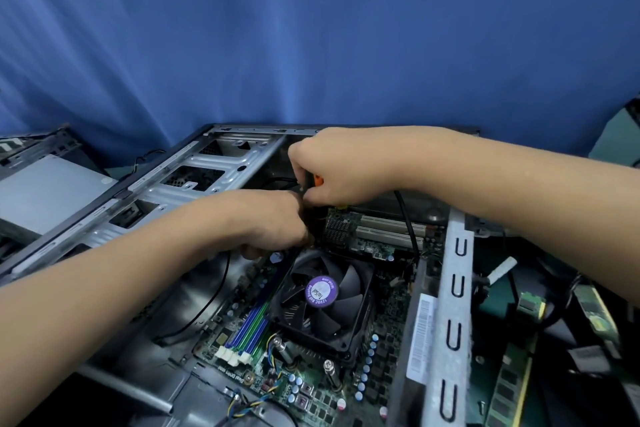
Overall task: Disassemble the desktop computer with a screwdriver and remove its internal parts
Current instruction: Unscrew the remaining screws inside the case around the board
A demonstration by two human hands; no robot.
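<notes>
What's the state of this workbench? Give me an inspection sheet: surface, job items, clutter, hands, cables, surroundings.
Surface: dark green bench shows right of the computer case; rest covered.
Job's things: computer case open, lying flat; motherboard inside; cooler fan mounted on it; screwdriver, orange and black handle.
Clutter: loose memory stick and small circuit board at right; second metal chassis at left.
Hands: right hand grips the screwdriver; left hand curled below it, hold hidden.
Cables: black cable crosses the white slots; coloured fan wires at the board's near edge.
Surroundings: blue cloth backdrop.
</notes>
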